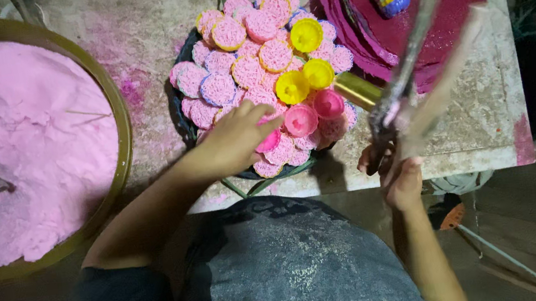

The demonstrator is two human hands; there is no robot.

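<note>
Left hand reaches forward, palm down, fingers curled in a pinching grip; right hand is fisted, arm bent close.

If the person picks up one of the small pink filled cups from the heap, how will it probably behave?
The pink filled cups are small, so each is probably light. Their filling looks crumbly like the pink powdery mass in the big bowl, so it may shed. They lie heaped, so lifting one under the left hand may shift neighbours.

The person wears a dark grey mottled shirt with short dark sleeves ending above the elbows, both forearms bare down to the left hand and right hand.
</note>
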